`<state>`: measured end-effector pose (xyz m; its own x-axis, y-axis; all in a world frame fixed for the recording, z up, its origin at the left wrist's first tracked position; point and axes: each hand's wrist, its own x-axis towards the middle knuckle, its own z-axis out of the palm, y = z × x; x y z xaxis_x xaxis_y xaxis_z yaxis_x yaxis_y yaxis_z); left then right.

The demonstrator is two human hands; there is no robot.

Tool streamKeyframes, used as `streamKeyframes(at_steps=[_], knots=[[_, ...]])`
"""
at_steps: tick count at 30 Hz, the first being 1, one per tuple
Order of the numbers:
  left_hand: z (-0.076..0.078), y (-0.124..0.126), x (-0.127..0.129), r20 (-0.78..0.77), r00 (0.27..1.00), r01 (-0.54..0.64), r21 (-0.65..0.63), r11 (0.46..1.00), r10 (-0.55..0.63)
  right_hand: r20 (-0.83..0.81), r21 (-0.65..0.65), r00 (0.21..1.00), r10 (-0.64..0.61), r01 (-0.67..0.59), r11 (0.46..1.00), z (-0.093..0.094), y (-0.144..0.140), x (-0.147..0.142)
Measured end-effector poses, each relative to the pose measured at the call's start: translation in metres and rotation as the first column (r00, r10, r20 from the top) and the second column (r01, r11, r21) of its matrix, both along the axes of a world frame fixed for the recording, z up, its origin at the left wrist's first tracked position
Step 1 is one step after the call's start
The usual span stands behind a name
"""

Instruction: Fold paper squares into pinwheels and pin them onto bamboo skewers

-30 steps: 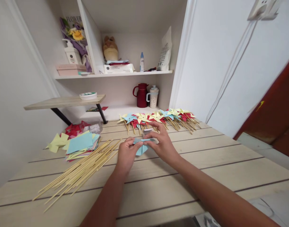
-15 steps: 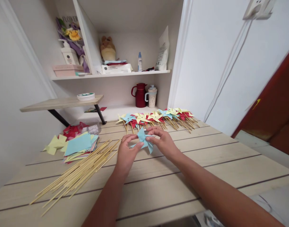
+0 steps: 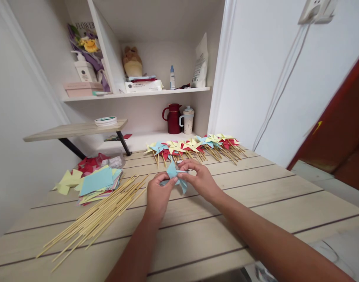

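Observation:
A light blue paper pinwheel (image 3: 172,170) is held just above the wooden table, between my two hands. My left hand (image 3: 159,192) pinches its left side with thumb and fingers. The fingers of my right hand (image 3: 200,179) are closed at its right side, by a blade that points right. Whether a pin sits at its middle is too small to tell. Loose thin wooden sticks (image 3: 100,215) lie in a bundle left of my left hand. Beyond my hands rest several finished pinwheels on sticks (image 3: 176,147), in yellow, blue and red.
A stack of coloured paper squares (image 3: 96,181) lies at the left, beside yellow folded paper (image 3: 68,181) and red paper pieces (image 3: 89,166). A small raised shelf (image 3: 76,128) stands behind them. At the back are a red jug (image 3: 174,119) and a speckled cup (image 3: 188,120).
The blue pinwheel has turned and shifted slightly left in my hands. My right hand has moved a little left, and a blade now points toward its fingers.

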<state>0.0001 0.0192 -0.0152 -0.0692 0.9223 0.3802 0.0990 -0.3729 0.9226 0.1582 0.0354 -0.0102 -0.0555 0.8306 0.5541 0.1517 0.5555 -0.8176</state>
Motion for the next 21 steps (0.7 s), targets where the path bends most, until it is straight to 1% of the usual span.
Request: streamKeyframes(at_steps=[4,7,9,12,13,15,16,18,19,21], knots=[[-0.001,0.001,0.001,0.038,0.999,-0.013,0.007,1.0,0.012,0.001,0.007,1.0,-0.006,0.006,1.0,0.001,-0.001,-0.001],[-0.001,-0.001,0.0,0.137,0.991,0.011,-0.08,0.997,0.0,0.001,0.018,1.0,-0.031,0.031,0.999,0.002,-0.001,-0.001],[-0.002,-0.001,-0.002,0.208,0.978,0.03,-0.148,0.989,0.001,-0.065,-0.024,0.997,-0.036,0.034,0.999,0.003,0.0,0.0],[-0.006,0.001,-0.006,0.263,0.964,0.032,-0.216,0.976,0.027,-0.226,-0.12,0.971,-0.082,0.055,0.991,0.002,0.004,0.005],[-0.007,0.002,-0.007,0.272,0.962,0.031,-0.23,0.973,0.034,-0.248,-0.154,0.963,-0.108,0.07,0.985,0.002,0.006,0.007],[-0.008,0.003,-0.008,0.287,0.957,0.035,-0.247,0.968,0.039,-0.209,-0.234,0.97,-0.127,0.076,0.969,0.0,0.008,0.011],[-0.009,0.003,-0.009,0.297,0.954,0.04,-0.25,0.967,0.038,-0.164,-0.275,0.98,-0.113,0.064,0.959,0.0,0.009,0.012],[-0.008,0.003,-0.008,0.309,0.951,0.052,-0.249,0.967,0.028,-0.084,-0.325,0.995,-0.046,0.016,0.946,0.0,0.008,0.013],[-0.008,0.003,-0.008,0.307,0.951,0.056,-0.247,0.967,0.024,-0.072,-0.324,0.997,-0.008,-0.016,0.946,0.0,0.007,0.011],[-0.006,0.003,-0.006,0.296,0.955,0.064,-0.242,0.968,0.011,-0.104,-0.294,0.993,0.061,-0.089,0.952,0.003,0.004,0.007]])
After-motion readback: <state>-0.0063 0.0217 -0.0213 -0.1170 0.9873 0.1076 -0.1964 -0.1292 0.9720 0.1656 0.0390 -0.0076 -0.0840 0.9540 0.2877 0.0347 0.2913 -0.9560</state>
